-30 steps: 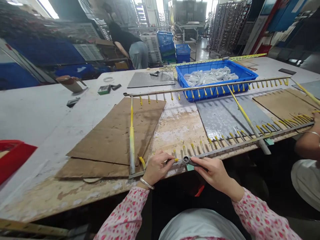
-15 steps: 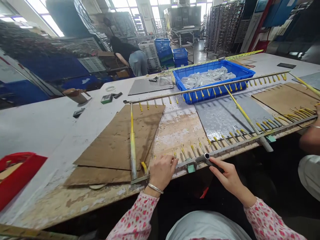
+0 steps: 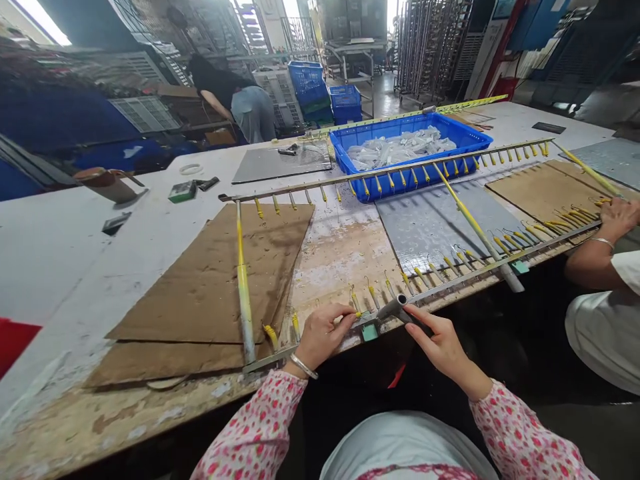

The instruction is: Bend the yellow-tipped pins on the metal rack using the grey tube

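Note:
A long metal rack lies across the table, its near rail lined with yellow-coated pegs ending in thin wire hooks. My left hand is at this rail, thumb and fingertips pinched on one yellow peg with a wire hook. Just to the right, my right hand is closed around a grey metal pipe tool, whose open round end faces up. Its head rests close to the rail, beside a pale green block. The tool's handle is partly hidden by my fingers.
A blue crate of clear plastic pieces stands behind the rack's far rail. Cardboard sheets and a grey board lie underneath. A co-worker's hand is at the right end; another person bends over in the background.
The view has shifted, so the table appears further left. A yellow peg now shows in my left fingertips. My right hand keeps the pipe tool near the rail. The co-worker's hand has come into fuller view.

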Demonstrator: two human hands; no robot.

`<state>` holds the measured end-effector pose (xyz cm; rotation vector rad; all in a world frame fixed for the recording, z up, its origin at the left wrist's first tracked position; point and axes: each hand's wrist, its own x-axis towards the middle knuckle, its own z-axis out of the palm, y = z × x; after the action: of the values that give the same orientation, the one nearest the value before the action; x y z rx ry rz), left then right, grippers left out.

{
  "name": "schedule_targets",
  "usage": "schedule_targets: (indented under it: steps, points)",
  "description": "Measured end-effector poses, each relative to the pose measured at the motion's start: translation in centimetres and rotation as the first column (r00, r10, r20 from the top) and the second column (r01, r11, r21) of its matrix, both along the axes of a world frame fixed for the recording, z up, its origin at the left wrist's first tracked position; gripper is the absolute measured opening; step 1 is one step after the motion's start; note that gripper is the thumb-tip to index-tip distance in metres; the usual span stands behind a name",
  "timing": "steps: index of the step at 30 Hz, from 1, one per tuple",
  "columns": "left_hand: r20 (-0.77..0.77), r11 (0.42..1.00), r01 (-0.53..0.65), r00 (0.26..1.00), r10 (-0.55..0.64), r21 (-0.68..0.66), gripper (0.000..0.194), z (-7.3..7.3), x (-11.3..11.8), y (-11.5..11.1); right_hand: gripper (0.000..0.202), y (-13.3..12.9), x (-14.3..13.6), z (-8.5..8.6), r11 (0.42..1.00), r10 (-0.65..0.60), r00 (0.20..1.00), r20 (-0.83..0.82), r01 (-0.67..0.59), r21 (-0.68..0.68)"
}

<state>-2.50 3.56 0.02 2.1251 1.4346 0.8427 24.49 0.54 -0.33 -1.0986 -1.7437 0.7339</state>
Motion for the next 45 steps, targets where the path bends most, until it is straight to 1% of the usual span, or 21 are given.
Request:
schedule_targets:
  steps: [2, 5, 7, 8, 10, 12, 14, 16, 19, 21, 24, 25, 27, 30, 32, 35, 36, 40, 41, 43, 45]
  points:
    - [0.026, 0.999, 0.031, 0.999, -0.031, 0.013, 0.016, 0.2, 0.0, 0.0, 0.036, -0.1, -0.1, 1.4, 0.999, 0.023, 1.000, -0.021, -0.022, 0.036]
    - [0.060, 0.997, 0.067, 0.996, -0.068, 0.026, 0.012, 0.5, 0.1, -0.1, 0.038, -0.4, -0.3, 3.5, 0.984, 0.077, 0.996, -0.042, -0.069, 0.166]
    - [0.066, 0.997, 0.076, 0.995, -0.078, 0.033, 0.011, 0.4, 0.1, -0.1, 0.038, -0.5, -0.5, 4.3, 0.964, 0.113, 0.993, -0.024, -0.104, 0.244]
    - [0.065, 0.996, 0.078, 0.995, -0.080, 0.037, 0.010, 0.4, 0.1, -0.2, 0.037, -0.5, -0.7, 4.3, 0.955, 0.130, 0.991, 0.007, -0.127, 0.268]
    - [0.061, 0.996, 0.082, 0.995, -0.085, 0.046, 0.011, 0.2, 0.1, -0.2, 0.033, -0.2, -1.0, 3.9, 0.946, 0.143, 0.980, 0.141, -0.177, 0.271]
    - [0.053, 0.995, 0.083, 0.995, -0.086, 0.060, 0.012, -0.1, 0.2, -0.2, 0.030, 0.1, -1.2, 3.5, 0.947, 0.130, 0.940, 0.316, -0.212, 0.241]
    - [0.048, 0.993, 0.084, 0.995, -0.088, 0.079, 0.012, -0.2, 0.2, -0.2, 0.029, 0.3, -1.3, 3.7, 0.948, 0.102, 0.904, 0.416, -0.215, 0.233]
    - [0.042, 0.991, 0.088, 0.995, -0.092, 0.097, 0.012, -0.1, 0.3, -0.2, 0.029, 0.2, -1.3, 4.6, 0.942, 0.104, 0.923, 0.370, -0.211, 0.260]
    - [0.040, 0.989, 0.093, 0.994, -0.098, 0.113, 0.011, 0.0, 0.3, -0.2, 0.031, 0.0, -1.4, 5.7, 0.921, 0.137, 0.969, 0.206, -0.201, 0.333]
    - [0.039, 0.988, 0.097, 0.994, -0.102, 0.123, 0.011, 0.2, 0.3, -0.2, 0.030, 0.1, -1.7, 5.4, 0.917, 0.121, 0.963, 0.241, -0.201, 0.345]
    - [0.034, 0.985, 0.096, 0.994, -0.102, 0.145, 0.012, 0.3, 0.3, -0.1, 0.029, 0.4, -2.2, 4.6, 0.935, 0.082, 0.890, 0.448, -0.224, 0.274]
    - [0.031, 0.984, 0.095, 0.994, -0.101, 0.152, 0.012, 0.3, 0.3, -0.1, 0.029, 0.5, -2.2, 4.6, 0.938, 0.089, 0.879, 0.468, -0.232, 0.257]
    - [0.027, 0.982, 0.091, 0.995, -0.097, 0.165, 0.013, 0.2, 0.4, -0.1, 0.030, 0.6, -2.1, 5.0, 0.936, 0.138, 0.909, 0.393, -0.250, 0.248]
    - [0.029, 0.980, 0.089, 0.995, -0.096, 0.175, 0.013, 0.0, 0.4, -0.1, 0.032, 0.6, -2.0, 5.6, 0.928, 0.159, 0.964, 0.213, -0.219, 0.301]
    - [0.029, 0.981, 0.094, 0.994, -0.101, 0.170, 0.012, -0.1, 0.4, -0.1, 0.030, 0.7, -2.1, 5.1, 0.930, 0.121, 0.958, 0.259, -0.201, 0.309]
    - [0.021, 0.981, 0.101, 0.994, -0.106, 0.163, 0.011, -0.2, 0.3, -0.1, 0.029, 0.9, -2.2, 4.2, 0.940, 0.083, 0.900, 0.429, -0.214, 0.266]
    - [0.018, 0.981, 0.101, 0.994, -0.105, 0.167, 0.010, -0.2, 0.3, -0.1, 0.029, 0.9, -2.1, 4.2, 0.942, 0.086, 0.900, 0.427, -0.213, 0.260]
    - [0.026, 0.978, 0.090, 0.995, -0.096, 0.189, 0.009, -0.1, 0.3, -0.1, 0.035, 0.5, -1.4, 5.3, 0.934, 0.120, 0.974, 0.194, -0.177, 0.311]
    - [0.033, 0.978, 0.086, 0.995, -0.094, 0.191, 0.009, -0.1, 0.3, -0.1, 0.035, 0.4, -1.4, 5.4, 0.932, 0.117, 0.977, 0.179, -0.170, 0.319]
    - [0.043, 0.978, 0.082, 0.995, -0.092, 0.193, 0.008, 0.0, 0.4, -0.2, 0.032, 0.3, -1.4, 5.3, 0.936, 0.104, 0.954, 0.282, -0.190, 0.298]
    - [0.044, 0.977, 0.081, 0.995, -0.091, 0.196, 0.008, 0.1, 0.4, -0.2, 0.030, 0.3, -1.5, 5.1, 0.946, 0.102, 0.893, 0.439, -0.224, 0.235]
